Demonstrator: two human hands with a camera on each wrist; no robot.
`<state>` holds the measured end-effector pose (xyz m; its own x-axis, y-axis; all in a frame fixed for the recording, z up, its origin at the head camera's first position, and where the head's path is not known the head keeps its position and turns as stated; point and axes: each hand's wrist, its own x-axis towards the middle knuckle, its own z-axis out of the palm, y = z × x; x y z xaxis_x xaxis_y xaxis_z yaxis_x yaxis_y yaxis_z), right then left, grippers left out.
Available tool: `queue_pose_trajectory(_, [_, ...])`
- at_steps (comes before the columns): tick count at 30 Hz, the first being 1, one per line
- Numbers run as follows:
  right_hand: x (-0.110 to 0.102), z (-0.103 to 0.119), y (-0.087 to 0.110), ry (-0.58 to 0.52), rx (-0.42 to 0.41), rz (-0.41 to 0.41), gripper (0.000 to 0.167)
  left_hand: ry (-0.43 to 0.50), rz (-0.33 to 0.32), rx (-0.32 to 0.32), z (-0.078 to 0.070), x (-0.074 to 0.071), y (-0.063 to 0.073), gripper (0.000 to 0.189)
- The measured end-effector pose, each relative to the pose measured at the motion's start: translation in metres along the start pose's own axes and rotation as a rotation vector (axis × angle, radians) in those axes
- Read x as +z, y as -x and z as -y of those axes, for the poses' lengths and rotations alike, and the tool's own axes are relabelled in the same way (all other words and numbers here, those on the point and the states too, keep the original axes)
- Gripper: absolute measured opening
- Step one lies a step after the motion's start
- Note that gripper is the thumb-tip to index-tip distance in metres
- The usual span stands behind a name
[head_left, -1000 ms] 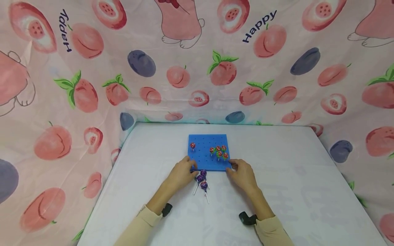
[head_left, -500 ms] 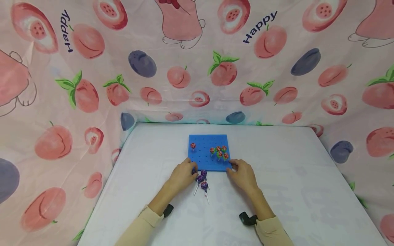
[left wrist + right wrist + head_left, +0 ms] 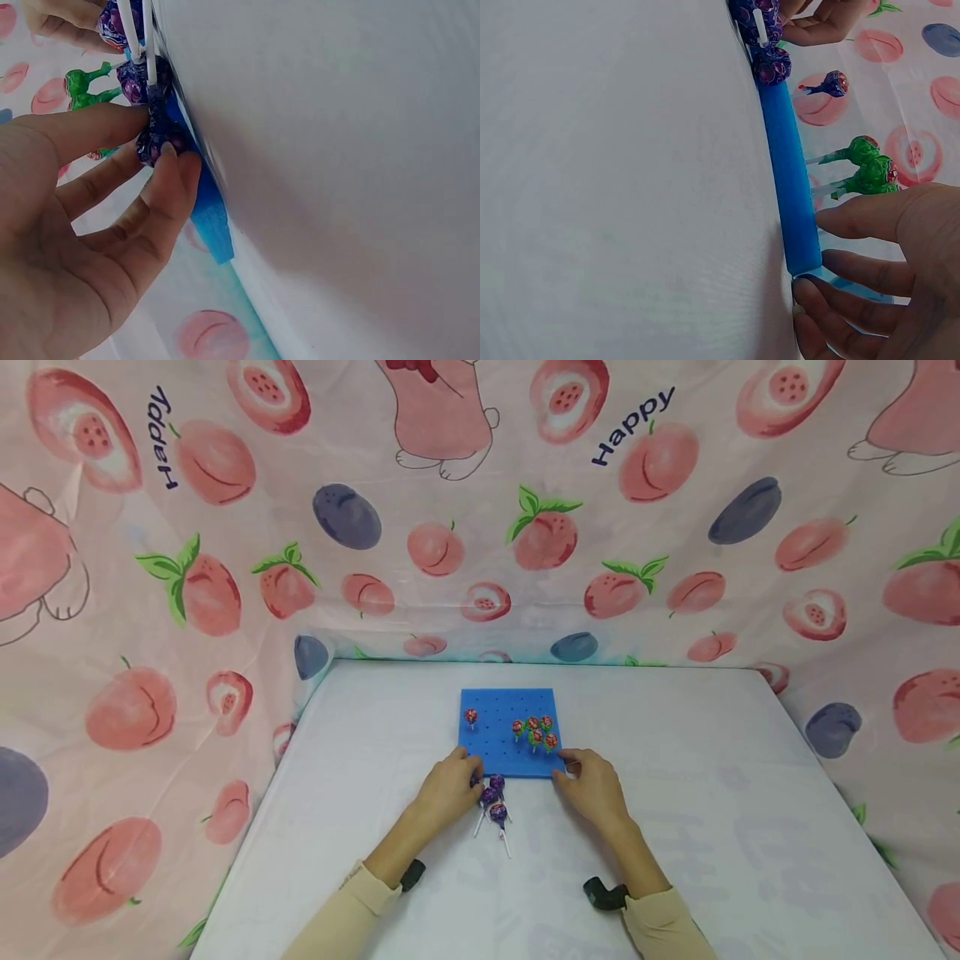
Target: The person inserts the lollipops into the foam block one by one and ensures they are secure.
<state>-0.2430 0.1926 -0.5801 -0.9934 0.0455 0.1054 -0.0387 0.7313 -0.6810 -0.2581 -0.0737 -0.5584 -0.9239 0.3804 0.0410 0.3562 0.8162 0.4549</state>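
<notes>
The blue board point(image 3: 491, 743) with rows of small holes lies on the white table. In the head view my left hand point(image 3: 448, 785) is at its front left corner. Between my left thumb and fingertips is the wrapped head of a purple lollipop point(image 3: 159, 141), pinched. More purple lollipops point(image 3: 498, 812) lie loose beside it, in front of the board. My right hand point(image 3: 592, 785) holds the board's front right corner, thumb at the front edge and fingers along the side. Several red-and-green lollipops point(image 3: 536, 737) stand upright in the right part.
A single red-topped lollipop point(image 3: 471, 716), dark below in the right wrist view, stands near the board's left edge. A fruit-patterned cloth point(image 3: 480, 527) hangs behind and beside the white table point(image 3: 720, 810). Black wrist mounts point(image 3: 603, 893) sit near both sleeves.
My left fingers have drawn in around the purple lollipop, and that hand has shifted very slightly to the right. My right hand and the board look still.
</notes>
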Motion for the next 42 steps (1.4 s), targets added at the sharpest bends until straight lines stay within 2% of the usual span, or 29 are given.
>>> queue_pose_trajectory(11, [0.0, 0.0, 0.001, -0.009, -0.002, -0.004, 0.039, 0.029, -0.041, -0.002, -0.003, -0.004, 0.003, 0.013])
queue_pose_trajectory(24, [-0.002, 0.003, 0.003, -0.006, -0.003, -0.008, 0.04, 0.019, -0.098, -0.007, 0.0, -0.021, 0.002, 0.011])
queue_pose_trajectory(32, [-0.002, 0.002, 0.003, -0.004, -0.022, 0.001, 0.041, 0.02, -0.206, 0.022, 0.002, -0.029, 0.0, 0.011])
queue_pose_trajectory(36, [-0.001, 0.002, 0.003, -0.006, -0.025, 0.0, 0.041, 0.028, -0.272, 0.062, 0.001, -0.034, -0.003, 0.012])
queue_pose_trajectory(42, [-0.002, 0.001, 0.002, -0.01, -0.018, 0.003, 0.041, 0.089, -0.36, 0.124, -0.006, -0.044, -0.005, 0.013])
